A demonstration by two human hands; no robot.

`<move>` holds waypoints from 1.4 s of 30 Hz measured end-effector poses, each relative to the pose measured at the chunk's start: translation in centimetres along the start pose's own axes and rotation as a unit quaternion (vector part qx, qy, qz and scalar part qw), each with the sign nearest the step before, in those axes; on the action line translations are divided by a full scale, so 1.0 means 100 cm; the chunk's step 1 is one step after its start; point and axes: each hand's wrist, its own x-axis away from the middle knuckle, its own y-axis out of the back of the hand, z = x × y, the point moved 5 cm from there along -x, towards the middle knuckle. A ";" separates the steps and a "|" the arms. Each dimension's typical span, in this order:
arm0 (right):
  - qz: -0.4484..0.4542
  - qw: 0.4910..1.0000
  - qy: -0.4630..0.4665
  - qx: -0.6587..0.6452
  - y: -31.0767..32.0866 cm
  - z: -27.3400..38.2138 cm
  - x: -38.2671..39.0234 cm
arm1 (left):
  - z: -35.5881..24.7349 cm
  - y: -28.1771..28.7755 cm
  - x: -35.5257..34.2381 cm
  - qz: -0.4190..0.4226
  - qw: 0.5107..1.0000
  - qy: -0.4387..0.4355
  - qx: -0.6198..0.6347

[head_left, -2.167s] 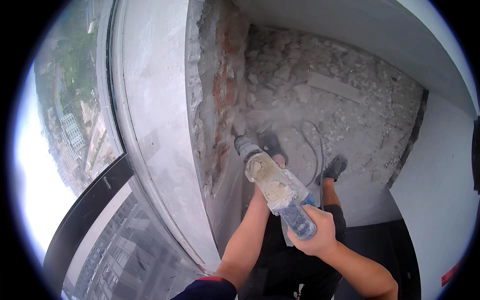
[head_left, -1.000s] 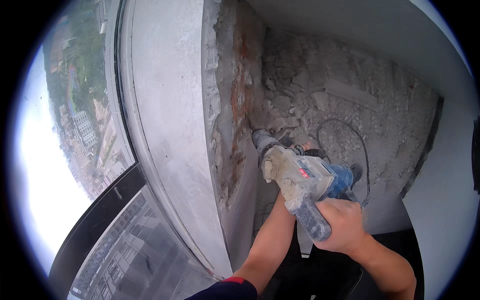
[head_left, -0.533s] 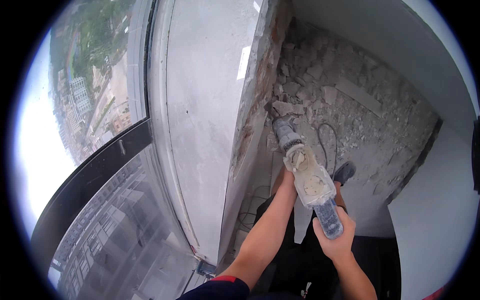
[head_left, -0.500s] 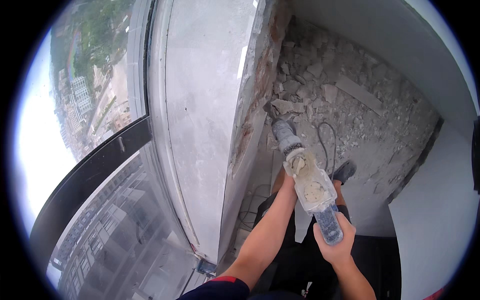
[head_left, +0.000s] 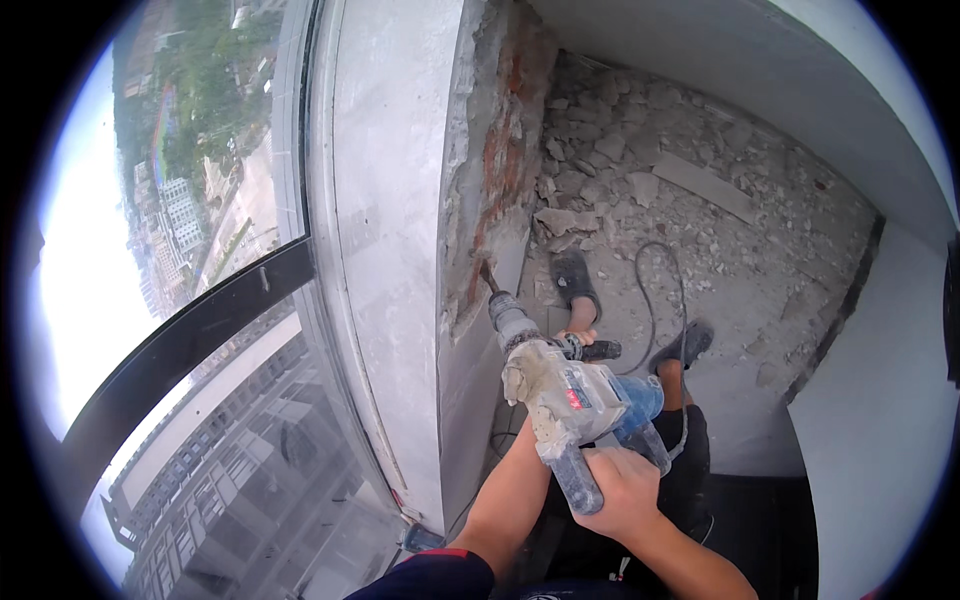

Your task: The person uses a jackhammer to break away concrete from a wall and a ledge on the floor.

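Observation:
I hold a dusty demolition hammer (head_left: 575, 390), grey and blue, at a slant. Its chisel (head_left: 490, 280) meets the broken plaster and exposed brick on the wall edge (head_left: 500, 150). My right hand (head_left: 622, 485) is closed round the rear handle. Beneath the tool's front, the fingers of my left hand (head_left: 583, 338) wrap the black side handle; the rest of that hand is mostly hidden behind the tool body. A dark power cord (head_left: 680, 300) loops from the tool over the floor.
Plaster rubble (head_left: 610, 150) and a long pale slab (head_left: 700, 185) cover the floor ahead. My feet in dark clogs (head_left: 570, 275) stand among dust. A tall window (head_left: 200, 150) with a dark frame (head_left: 200, 330) overlooks distant buildings on the left. A white wall (head_left: 865, 370) curves along the right.
Compared with half a second ago, the chisel has shifted left and nearer me onto the exposed brick. The hammer has rolled to show its side, and my left foot has come into view.

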 end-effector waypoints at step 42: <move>-0.137 0.723 -0.440 -0.514 0.045 -0.088 0.057 | -0.007 -0.010 0.093 -0.338 0.837 0.197 -0.382</move>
